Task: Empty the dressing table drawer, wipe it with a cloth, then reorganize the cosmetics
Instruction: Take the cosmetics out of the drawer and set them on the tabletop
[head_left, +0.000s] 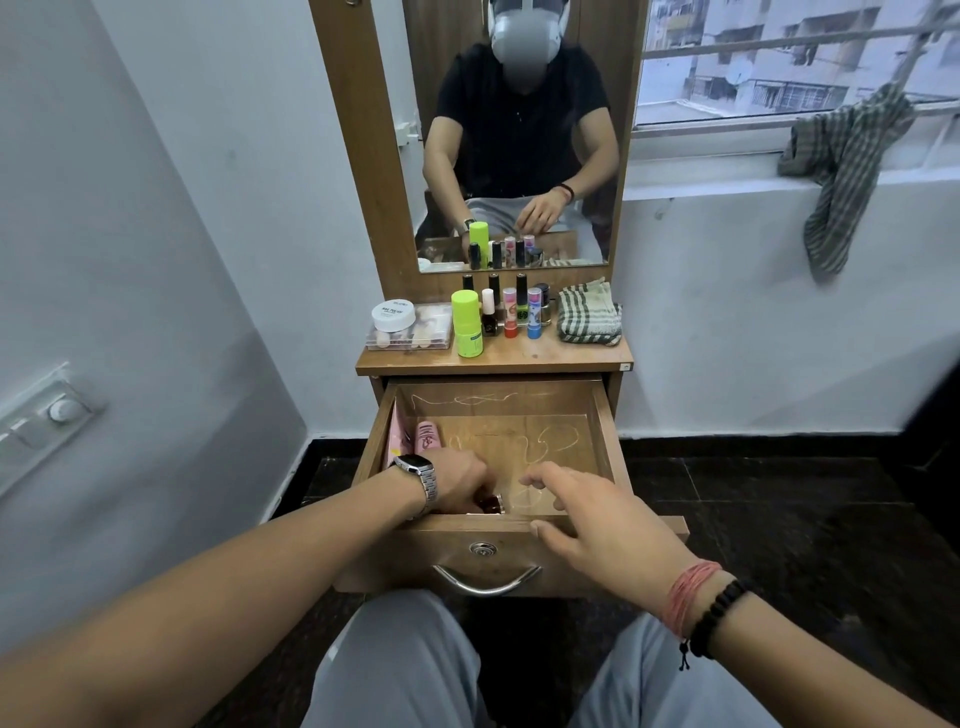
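Left hand (457, 480) reaches into the open drawer (605, 415), fingers curled around a small dark bottle (491, 503). Right hand (597, 514) hovers above the drawer front, fingers spread.

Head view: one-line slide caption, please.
Left hand grips a small bottle in the open drawer; right hand hovers open.

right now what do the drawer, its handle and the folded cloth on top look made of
Drawer: wood or wood-look laminate, brown grain, slight sheen; which one is unclear.
Drawer handle: polished metal, judging by its silvery shine and bright glints.
Folded checked cloth: woven fabric, likely cotton, matte, with soft folds and a visible weave.
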